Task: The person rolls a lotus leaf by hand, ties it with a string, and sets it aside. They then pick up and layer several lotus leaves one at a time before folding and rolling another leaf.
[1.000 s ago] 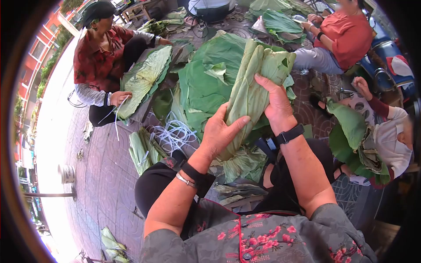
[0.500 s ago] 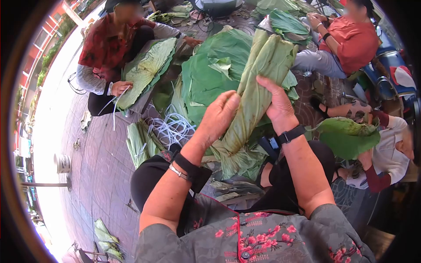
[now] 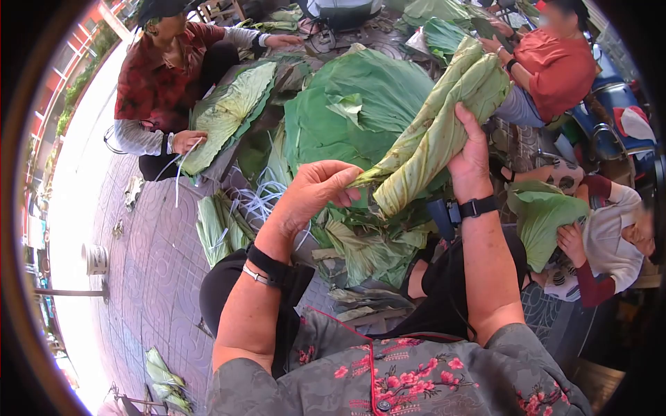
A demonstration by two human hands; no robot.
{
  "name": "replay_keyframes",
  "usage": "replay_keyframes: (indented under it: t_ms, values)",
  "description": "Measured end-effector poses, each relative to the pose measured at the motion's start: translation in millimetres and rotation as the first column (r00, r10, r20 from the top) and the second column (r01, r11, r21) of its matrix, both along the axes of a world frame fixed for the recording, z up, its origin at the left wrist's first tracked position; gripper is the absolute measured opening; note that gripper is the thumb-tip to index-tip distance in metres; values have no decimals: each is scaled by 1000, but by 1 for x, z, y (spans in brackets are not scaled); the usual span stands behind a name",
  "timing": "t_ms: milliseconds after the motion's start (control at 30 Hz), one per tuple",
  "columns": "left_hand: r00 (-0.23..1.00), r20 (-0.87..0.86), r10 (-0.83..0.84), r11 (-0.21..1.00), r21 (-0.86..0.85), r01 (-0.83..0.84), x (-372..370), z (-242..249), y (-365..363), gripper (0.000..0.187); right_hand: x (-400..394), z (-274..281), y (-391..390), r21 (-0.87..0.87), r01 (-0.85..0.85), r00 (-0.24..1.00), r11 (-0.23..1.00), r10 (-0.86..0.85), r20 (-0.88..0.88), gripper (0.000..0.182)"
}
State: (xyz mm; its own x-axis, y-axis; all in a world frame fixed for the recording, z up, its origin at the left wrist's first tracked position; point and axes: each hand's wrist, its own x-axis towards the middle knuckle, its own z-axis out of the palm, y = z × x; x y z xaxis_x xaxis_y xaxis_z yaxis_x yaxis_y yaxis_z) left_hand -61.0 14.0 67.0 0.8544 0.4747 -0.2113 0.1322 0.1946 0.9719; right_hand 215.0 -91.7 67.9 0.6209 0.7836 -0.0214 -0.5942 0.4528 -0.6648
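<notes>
A folded bundle of pale green lotus leaves (image 3: 437, 132) is held up at a slant in front of me. My right hand (image 3: 470, 154) grips it around the middle from behind. My left hand (image 3: 312, 188) pinches the bundle's lower pointed end with its fingertips. Under the bundle lies a big pile of flat green lotus leaves (image 3: 354, 111). More crumpled leaves (image 3: 368, 253) rest on my lap.
White plastic strings (image 3: 260, 201) and tied leaf bundles (image 3: 215, 225) lie on the paved ground at left. A person in a red patterned shirt (image 3: 156, 76) handles a leaf at upper left. Two more people sit at right, one in orange (image 3: 558, 55), one holding a leaf (image 3: 544, 215).
My right hand has lifted and tilted the bundle to the upper right. My left hand slid down from the bundle's side to pinch its lower tip.
</notes>
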Motion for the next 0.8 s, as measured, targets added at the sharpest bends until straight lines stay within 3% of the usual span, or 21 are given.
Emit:
replay_keyframes:
  t_ms: [167,267,400,500,700,800]
  values:
    - [999,44,14,999,-38,-12,4,3,-10,40,-3,1,-2,-24,-23,1000,999,23,11,52]
    - [1000,-11,-4,998,66,5,5,2,-13,50,-7,1,-2,-25,-25,1000,999,25,11,52]
    - [987,148,-57,992,-104,73,12,-12,-20,60,-12,1,0,-17,-23,1000,1000,22,-19,51]
    - [990,92,-106,982,-149,119,11,-2,-20,60,-9,0,-1,13,-57,998,998,58,-13,50]
    - [959,210,-189,952,-200,231,17,-17,-32,55,-15,-6,0,-35,-132,990,991,130,-60,49]
    - [965,206,-162,962,-184,200,23,-20,-40,48,-15,-10,2,-46,-169,985,985,167,-40,47]
